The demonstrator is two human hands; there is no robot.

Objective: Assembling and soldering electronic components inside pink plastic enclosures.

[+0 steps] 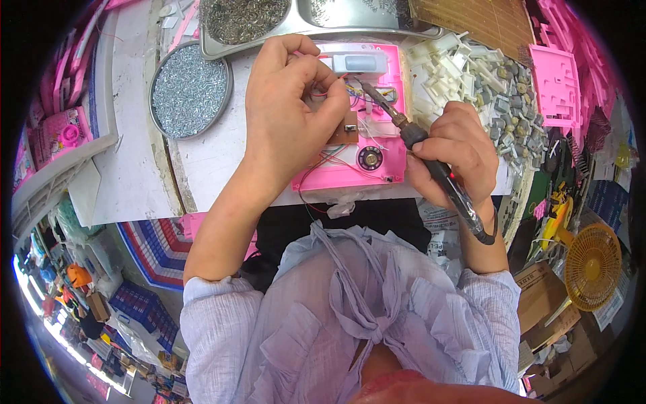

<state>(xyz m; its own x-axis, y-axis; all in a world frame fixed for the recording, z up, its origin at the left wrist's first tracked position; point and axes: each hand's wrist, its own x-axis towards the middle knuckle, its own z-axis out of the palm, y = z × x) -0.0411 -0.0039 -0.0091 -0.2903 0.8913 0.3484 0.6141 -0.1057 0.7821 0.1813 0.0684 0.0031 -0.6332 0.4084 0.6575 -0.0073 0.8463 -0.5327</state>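
A pink plastic housing (387, 165) lies open on the white workbench, with a small round speaker (369, 158), a brown circuit board (346, 132) and thin red and coloured wires inside. My left hand (289, 101) rests over its left half, fingers pinched on a wire near the board. My right hand (454, 151) grips a soldering iron (397, 121) like a pen, its tip pointing up-left into the housing beside my left fingers. A white plastic part (353, 62) sits at the housing's far end.
A round metal pan of small screws (190, 91) is at the left. Metal trays (245, 23) with small parts stand at the back. White plastic pieces (447, 67) and grey components (515, 108) lie at the right, near pink frames (555, 81). A yellow fan (592, 266) sits lower right.
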